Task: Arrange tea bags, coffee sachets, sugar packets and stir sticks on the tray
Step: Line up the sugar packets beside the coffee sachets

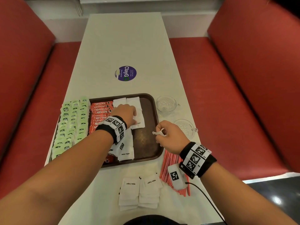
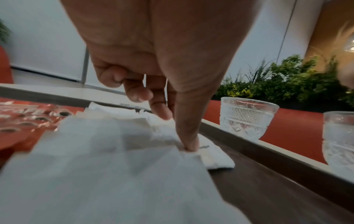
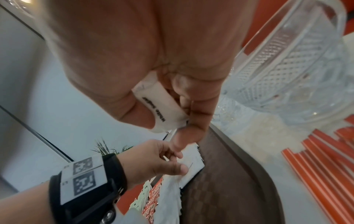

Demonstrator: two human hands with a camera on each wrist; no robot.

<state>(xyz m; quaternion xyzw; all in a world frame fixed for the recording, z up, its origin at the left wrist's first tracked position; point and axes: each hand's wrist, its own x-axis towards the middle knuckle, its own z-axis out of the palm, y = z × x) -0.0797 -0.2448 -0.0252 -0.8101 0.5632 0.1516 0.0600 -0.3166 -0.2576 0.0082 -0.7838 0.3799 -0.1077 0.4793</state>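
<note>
A brown tray (image 1: 146,151) holds rows of green tea bags (image 1: 71,124) at its left, red coffee sachets (image 1: 100,111) beside them, and white sugar packets (image 1: 138,103) in the middle. My left hand (image 1: 129,114) rests on those sugar packets, its thumb (image 2: 188,141) pressing one down and the other fingertips touching the row. My right hand (image 1: 169,135) hovers over the tray's right edge and pinches a single folded sugar packet (image 3: 162,109) between thumb and fingers. Red stir sticks (image 1: 168,164) lie on the table right of the tray, partly under my right wrist.
Two piles of loose sugar packets (image 1: 139,192) lie on the white table in front of the tray. Two cut-glass cups (image 1: 166,104) (image 1: 186,129) stand just right of the tray. A round purple sticker (image 1: 125,73) marks the table's middle. Red bench seats flank the table.
</note>
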